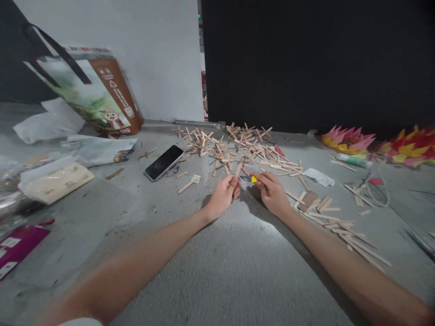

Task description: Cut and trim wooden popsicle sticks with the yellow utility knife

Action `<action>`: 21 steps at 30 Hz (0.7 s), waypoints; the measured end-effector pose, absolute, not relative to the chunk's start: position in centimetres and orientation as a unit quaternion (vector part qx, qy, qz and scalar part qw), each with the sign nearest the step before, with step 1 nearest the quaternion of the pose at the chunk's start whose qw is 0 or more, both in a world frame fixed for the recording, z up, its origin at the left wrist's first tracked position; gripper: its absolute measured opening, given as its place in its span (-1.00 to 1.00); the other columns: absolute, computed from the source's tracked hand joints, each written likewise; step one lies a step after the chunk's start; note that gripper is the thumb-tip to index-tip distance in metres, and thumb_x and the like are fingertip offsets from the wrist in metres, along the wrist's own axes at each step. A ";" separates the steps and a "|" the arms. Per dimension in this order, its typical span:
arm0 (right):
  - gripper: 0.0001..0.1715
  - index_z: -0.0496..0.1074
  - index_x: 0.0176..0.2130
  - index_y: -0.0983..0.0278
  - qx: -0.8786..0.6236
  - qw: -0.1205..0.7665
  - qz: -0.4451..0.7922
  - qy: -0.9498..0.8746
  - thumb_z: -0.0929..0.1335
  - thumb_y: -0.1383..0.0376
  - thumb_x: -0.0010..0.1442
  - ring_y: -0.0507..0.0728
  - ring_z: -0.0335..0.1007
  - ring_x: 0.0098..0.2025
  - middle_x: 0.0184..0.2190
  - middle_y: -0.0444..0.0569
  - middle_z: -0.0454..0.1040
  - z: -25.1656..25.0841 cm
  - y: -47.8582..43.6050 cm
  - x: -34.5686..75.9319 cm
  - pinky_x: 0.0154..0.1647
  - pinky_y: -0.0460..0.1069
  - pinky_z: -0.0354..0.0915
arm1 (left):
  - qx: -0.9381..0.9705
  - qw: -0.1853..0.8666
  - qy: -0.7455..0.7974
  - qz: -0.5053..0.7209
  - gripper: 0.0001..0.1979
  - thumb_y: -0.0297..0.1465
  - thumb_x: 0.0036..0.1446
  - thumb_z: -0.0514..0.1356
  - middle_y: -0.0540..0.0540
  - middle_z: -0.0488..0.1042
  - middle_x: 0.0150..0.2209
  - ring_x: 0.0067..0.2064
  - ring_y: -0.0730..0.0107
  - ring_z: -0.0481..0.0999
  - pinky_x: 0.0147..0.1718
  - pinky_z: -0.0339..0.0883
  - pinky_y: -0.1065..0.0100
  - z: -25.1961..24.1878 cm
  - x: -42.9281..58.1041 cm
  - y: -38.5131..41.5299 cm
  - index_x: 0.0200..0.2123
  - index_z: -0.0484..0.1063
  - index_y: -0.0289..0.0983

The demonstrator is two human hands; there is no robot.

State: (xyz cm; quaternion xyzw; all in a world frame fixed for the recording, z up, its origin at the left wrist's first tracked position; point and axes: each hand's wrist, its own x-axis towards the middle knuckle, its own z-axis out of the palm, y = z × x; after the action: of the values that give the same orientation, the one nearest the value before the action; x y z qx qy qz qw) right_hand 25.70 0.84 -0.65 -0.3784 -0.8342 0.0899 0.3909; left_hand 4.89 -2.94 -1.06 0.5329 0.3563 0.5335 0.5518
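Observation:
In front of me, my left hand [224,192] is closed, pinching a wooden craft stick [239,169] that points up and away from me. Close beside it on the right, my right hand [272,192] grips a small yellow-and-red thing [254,179] whose slim red end reaches toward the stick. Its exact kind is too small to make out. Just beyond both hands lies a heap of craft sticks [246,142], many joined in crosses. More loose sticks [340,224] are spread on the floor around my right forearm.
A black phone [164,162] lies left of the heap. Farther left are a printed carry bag [102,95], plastic packaging [56,179] and a purple packet [22,246]. At right sit pink-yellow paper petals [348,139], red-yellow ones [411,146], a white-green tube [355,160] and a clear cord [385,194].

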 end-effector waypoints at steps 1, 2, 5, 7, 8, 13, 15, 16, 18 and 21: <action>-0.57 0.52 0.14 0.18 -0.384 0.391 0.094 -0.831 0.17 0.20 0.53 0.28 0.42 -0.10 -0.18 0.09 0.49 -0.6 0.8 25.7 -0.05 0.15 0.34 | 0.527 0.543 0.364 0.543 -0.50 0.11 0.38 0.09 0.15 0.13 -0.57 -0.54 0.51 0.19 -0.48 0.10 0.41 -1.1 4.9 -2.9 -0.29 0.29 -0.23; -0.57 0.51 0.14 0.18 -0.384 0.392 0.098 -0.830 0.16 0.19 0.53 0.27 0.43 -0.10 -0.17 0.09 0.49 -0.6 0.7 25.7 -0.06 0.15 0.35 | 0.523 0.535 0.371 0.550 -0.49 0.11 0.37 0.09 0.15 0.13 -0.57 -0.54 0.52 0.18 -0.48 0.11 0.41 -1.1 4.9 -2.9 -0.29 0.29 -0.23; -0.58 0.50 0.13 0.19 -0.366 0.386 0.099 -0.841 0.17 0.17 0.54 0.26 0.46 -0.09 -0.14 0.09 0.51 -0.6 0.5 25.7 -0.05 0.13 0.38 | 0.519 0.526 0.382 0.556 -0.50 0.10 0.37 0.10 0.13 0.15 -0.56 -0.53 0.51 0.21 -0.47 0.15 0.41 -1.1 4.9 -2.8 -0.27 0.34 -0.26; -0.59 0.50 0.13 0.19 -0.360 0.377 0.092 -0.848 0.17 0.17 0.54 0.26 0.47 -0.09 -0.13 0.10 0.52 -0.7 0.4 25.6 -0.04 0.13 0.38 | 0.511 0.531 0.387 0.554 -0.52 0.06 0.39 0.11 0.12 0.18 -0.54 -0.52 0.50 0.23 -0.47 0.16 0.41 -1.2 5.0 -2.7 -0.22 0.38 -0.27; -0.58 0.50 0.13 0.19 -0.363 0.373 0.090 -0.849 0.16 0.17 0.54 0.26 0.47 -0.09 -0.14 0.10 0.52 -0.7 0.3 25.6 -0.04 0.13 0.39 | 0.506 0.535 0.389 0.554 -0.54 0.04 0.40 0.10 0.12 0.19 -0.54 -0.52 0.50 0.23 -0.48 0.16 0.41 -1.2 5.1 -2.7 -0.20 0.39 -0.27; -0.58 0.48 0.12 0.20 -0.382 0.370 0.080 -0.843 0.15 0.16 0.55 0.25 0.51 -0.10 -0.13 0.10 0.56 -0.8 0.2 25.6 -0.06 0.12 0.40 | 0.515 0.513 0.413 0.548 -0.64 -0.03 0.41 0.10 0.09 0.35 -0.52 -0.50 0.44 0.37 -0.43 0.23 0.39 -1.2 5.0 -2.9 -0.09 0.31 -0.23; -0.58 0.48 0.12 0.21 -0.389 0.372 0.073 -0.839 0.15 0.14 0.56 0.26 0.53 -0.07 -0.10 0.10 0.58 -0.8 -0.1 25.5 -0.04 0.11 0.40 | 0.534 0.478 0.437 0.544 -0.68 -0.06 0.42 0.10 0.05 0.45 -0.49 -0.45 0.38 0.46 -0.36 0.29 0.35 -1.0 4.7 -2.9 -0.11 0.29 -0.21; -0.57 0.48 0.11 0.21 -0.396 0.374 0.067 -0.836 0.14 0.13 0.56 0.26 0.54 -0.06 -0.08 0.11 0.59 -0.7 -0.2 25.4 -0.04 0.11 0.40 | 0.546 0.450 0.453 0.542 -0.70 -0.08 0.42 0.11 0.01 0.49 -0.46 -0.40 0.36 0.49 -0.30 0.31 0.34 -0.9 4.5 -2.8 -0.14 0.31 -0.21; -0.56 0.47 0.10 0.21 -0.417 0.375 0.052 -0.827 0.13 0.12 0.56 0.27 0.56 -0.06 -0.05 0.12 0.61 -0.5 -0.5 25.3 -0.06 0.10 0.39 | 0.591 0.365 0.490 0.526 -0.74 -0.16 0.39 0.18 -0.07 0.55 -0.36 -0.30 0.31 0.52 -0.22 0.31 0.31 -0.7 4.0 -2.6 -0.24 0.41 -0.23; -0.52 0.43 0.13 0.23 -0.459 0.343 0.041 -0.818 0.09 0.10 0.57 0.28 0.59 -0.15 -0.04 0.16 0.63 0.2 -1.1 25.2 -0.21 0.08 0.36 | 0.666 0.278 0.512 0.467 -0.79 -0.36 0.16 0.39 -0.09 0.48 -0.43 -0.31 0.25 0.46 -0.24 0.26 0.30 -0.6 3.3 -2.0 -0.48 0.49 -0.25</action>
State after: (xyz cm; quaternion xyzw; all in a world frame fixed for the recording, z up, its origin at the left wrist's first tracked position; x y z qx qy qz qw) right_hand 25.20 -1.09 0.22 -0.4593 -0.8183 0.0409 0.3432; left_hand 3.30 -2.05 -0.65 0.6656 0.5120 0.4667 0.2776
